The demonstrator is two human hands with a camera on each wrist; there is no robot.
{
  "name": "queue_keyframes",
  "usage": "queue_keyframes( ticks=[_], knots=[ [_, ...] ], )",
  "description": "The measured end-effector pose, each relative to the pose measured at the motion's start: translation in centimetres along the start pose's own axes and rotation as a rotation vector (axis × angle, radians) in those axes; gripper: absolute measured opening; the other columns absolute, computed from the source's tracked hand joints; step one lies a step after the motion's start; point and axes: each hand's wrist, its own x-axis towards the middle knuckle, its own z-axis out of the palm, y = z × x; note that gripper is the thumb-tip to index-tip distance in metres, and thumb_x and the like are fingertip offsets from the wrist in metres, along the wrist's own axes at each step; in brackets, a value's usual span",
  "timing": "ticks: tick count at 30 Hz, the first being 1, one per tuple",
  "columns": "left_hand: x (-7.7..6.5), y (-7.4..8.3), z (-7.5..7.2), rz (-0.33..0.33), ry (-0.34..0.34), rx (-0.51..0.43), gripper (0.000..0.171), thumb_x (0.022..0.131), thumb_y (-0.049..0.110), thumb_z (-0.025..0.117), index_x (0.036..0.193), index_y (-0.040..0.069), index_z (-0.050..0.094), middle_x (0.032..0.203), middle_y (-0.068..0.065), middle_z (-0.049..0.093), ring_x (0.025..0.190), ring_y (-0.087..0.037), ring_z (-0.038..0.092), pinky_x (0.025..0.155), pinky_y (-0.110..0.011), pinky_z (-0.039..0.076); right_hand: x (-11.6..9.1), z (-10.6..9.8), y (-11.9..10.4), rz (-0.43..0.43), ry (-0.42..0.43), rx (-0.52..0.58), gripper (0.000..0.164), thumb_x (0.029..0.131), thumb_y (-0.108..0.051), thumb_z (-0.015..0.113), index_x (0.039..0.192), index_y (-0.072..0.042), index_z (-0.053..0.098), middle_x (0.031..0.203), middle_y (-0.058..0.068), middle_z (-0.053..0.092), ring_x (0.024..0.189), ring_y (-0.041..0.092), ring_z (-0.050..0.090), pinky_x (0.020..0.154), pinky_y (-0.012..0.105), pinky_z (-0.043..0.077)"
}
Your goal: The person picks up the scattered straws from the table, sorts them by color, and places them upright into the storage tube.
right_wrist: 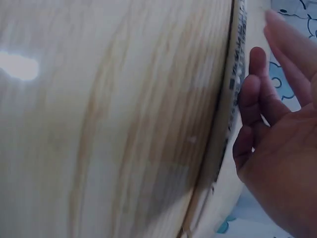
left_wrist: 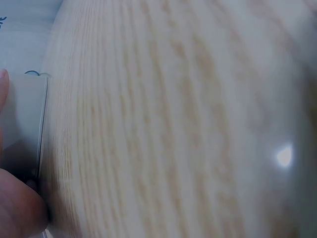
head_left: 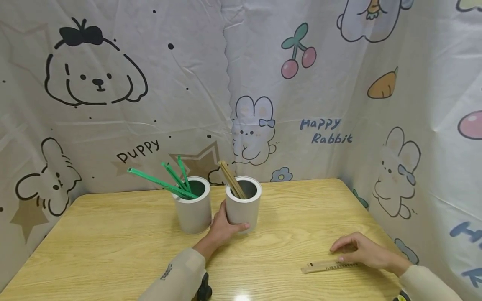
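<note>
My left hand (head_left: pixel 224 225) grips a white cylindrical cup (head_left: pixel 242 213) low on its side, thumb across the front. Several slim light-brown sticks (head_left: pixel 232 180) lean inside that cup. In the left wrist view, part of the cup (left_wrist: pixel 22 119) and a blurred bit of the hand (left_wrist: pixel 20 206) show at the left edge. My right hand (head_left: pixel 363 253) is at a flat light-brown strip (head_left: pixel 320 266) with dark print, lying on the table. Its thumb and forefinger stand apart with nothing between them. In the right wrist view, the fingers are beside the printed strip (right_wrist: pixel 230 99); contact is unclear.
Left of the gripped cup stands a second white cup (head_left: pixel 193 215) with several long green sticks (head_left: pixel 162 182) jutting out to the left. Both cups are near the back of the wooden table (head_left: pixel 113 242). A printed cloth (head_left: pixel 180 83) hangs behind and around it.
</note>
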Motion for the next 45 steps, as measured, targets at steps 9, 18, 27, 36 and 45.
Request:
queue_keyframes(
  ticks=[9,18,27,36,45],
  knots=[
    [-0.1,0.2,-0.2,0.011,0.004,-0.012,0.111,0.074,0.024,0.092,0.159,0.01,0.022,0.155,-0.018,0.045,0.141,-0.04,0.045,0.118,-0.061,0.032,0.3,0.2,0.4,-0.086,0.055,-0.146,0.017,0.09,-0.009,0.073,0.103,0.002,0.074,0.097,0.013,0.072,0.087,0.004,0.061,0.071,0.022,0.05],
    [-0.1,0.4,-0.4,0.01,0.004,-0.01,0.111,0.074,0.023,0.092,0.159,0.011,0.022,0.155,-0.018,0.044,0.141,-0.04,0.045,0.118,-0.061,0.032,1.6,-0.1,-0.4,-0.047,0.128,-0.193,0.003,0.091,-0.005,0.071,0.09,-0.004,0.074,0.084,0.005,0.072,0.072,0.0,0.055,0.059,0.023,0.047],
    [0.1,0.2,-0.3,0.003,-0.005,-0.011,0.11,0.075,0.026,0.091,0.159,0.01,0.022,0.156,-0.017,0.045,0.142,-0.039,0.045,0.119,-0.06,0.031,6.1,-1.6,-6.3,-0.011,0.225,-0.118,0.018,0.099,-0.013,0.064,0.104,0.003,0.069,0.096,-0.008,0.068,0.084,0.006,0.061,0.073,0.024,0.053],
    [0.1,0.3,-0.1,-0.002,-0.007,-0.003,0.11,0.074,0.025,0.092,0.159,0.011,0.024,0.154,-0.017,0.047,0.141,-0.039,0.046,0.119,-0.061,0.031,12.8,-1.0,-13.4,-0.031,0.357,0.172,0.011,0.102,-0.019,0.061,0.103,-0.021,0.071,0.101,-0.013,0.068,0.101,0.004,0.059,0.095,0.02,0.046],
    [-0.1,0.1,-0.1,0.009,0.006,0.027,0.109,0.073,0.025,0.092,0.158,0.009,0.026,0.152,-0.018,0.049,0.138,-0.038,0.048,0.117,-0.063,0.029,19.1,0.8,-19.7,-0.325,0.374,0.645,0.026,0.101,-0.004,0.059,0.09,-0.023,0.073,0.088,-0.011,0.069,0.081,0.005,0.058,0.081,0.019,0.048]
  ],
)
